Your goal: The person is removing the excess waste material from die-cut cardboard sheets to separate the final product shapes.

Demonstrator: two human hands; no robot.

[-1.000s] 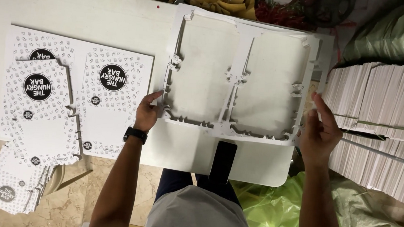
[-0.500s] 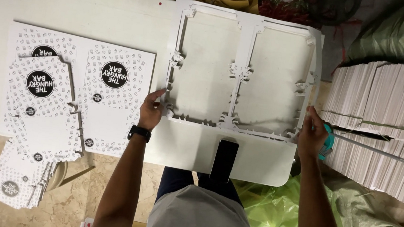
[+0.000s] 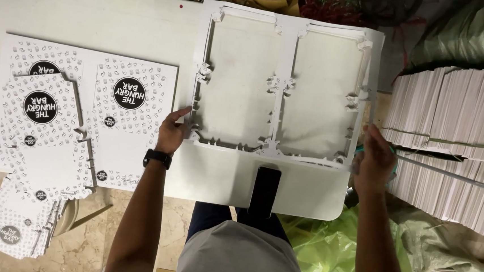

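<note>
**Hands on both ends of the cut-out cardboard frame**

Hands first: the left hand [image 3: 172,131] was pinched shut on the near left corner of the white die-cut waste frame [image 3: 282,87], thumb pointing up along its edge, with a black watch [image 3: 157,158] on that wrist. The right hand [image 3: 372,153] was curled closed around the frame's right edge, fingers wrapped over it so you couldn't see the tips properly. The frame itself lay spread over the right half of the white worktop [image 3: 91,17], with its two big rectangular openings side by side and ragged little tabs all round.

Compared with a second earlier, the right hand had slid a bit further up and in along the right edge, and the frame looked shifted slightly, its right side now hanging past the worktop's edge. The left hand had barely budged from that corner.

Other stuff around: a printed patterned sheet [image 3: 132,117] lay flat just left of the left hand, with a pile of punched-out box blanks [image 3: 41,122] on top of its far left part and more spilling off the near corner. A dark phone [image 3: 264,190] sat at the near edge. Tall stacks of white sheets [image 3: 458,123] stood off to the right, and a green plastic bag [image 3: 325,244] lay below.
</note>
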